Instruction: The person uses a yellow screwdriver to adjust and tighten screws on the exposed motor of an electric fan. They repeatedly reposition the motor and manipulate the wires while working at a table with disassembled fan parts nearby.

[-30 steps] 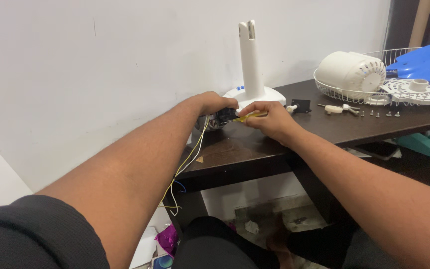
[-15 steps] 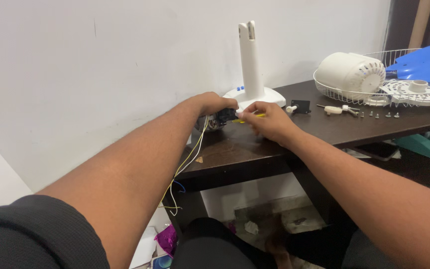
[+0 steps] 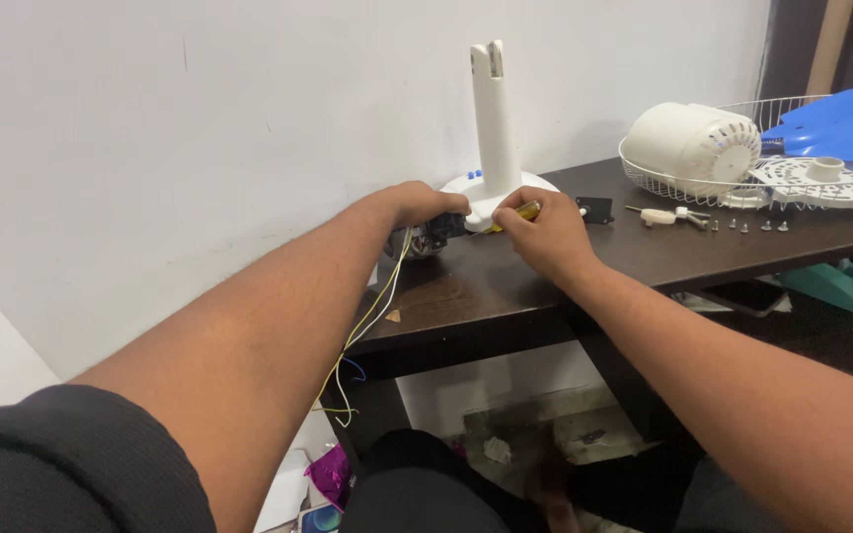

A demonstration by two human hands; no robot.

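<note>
Leftmost, thin yellow and white wires (image 3: 372, 316) hang off the table's (image 3: 505, 296) left edge toward the floor, where a purple wrapper (image 3: 328, 476) lies. Their upper ends run up to a small dark part (image 3: 425, 237) at the table's edge. That part sits under the left hand (image 3: 425, 205), whose fingers curl down over it in a closed hold, fingertips reaching the rim of the fan base (image 3: 505, 190). The white base stands at the back of the table against the wall, its column (image 3: 495, 114) upright. Just right of the left hand, the right hand (image 3: 537, 235) pinches a yellow-handled screwdriver (image 3: 511, 217), fingers tight round the handle, the tip pointing left toward the dark part; whether it touches I cannot tell. Beyond the right hand lie a small black piece (image 3: 595, 208), then a white-handled tool (image 3: 665, 215) and a row of screws (image 3: 750, 226). At the far right, a wire grille (image 3: 742, 188) holds the white motor housing (image 3: 691, 143) and blue blades (image 3: 841, 123).
</note>
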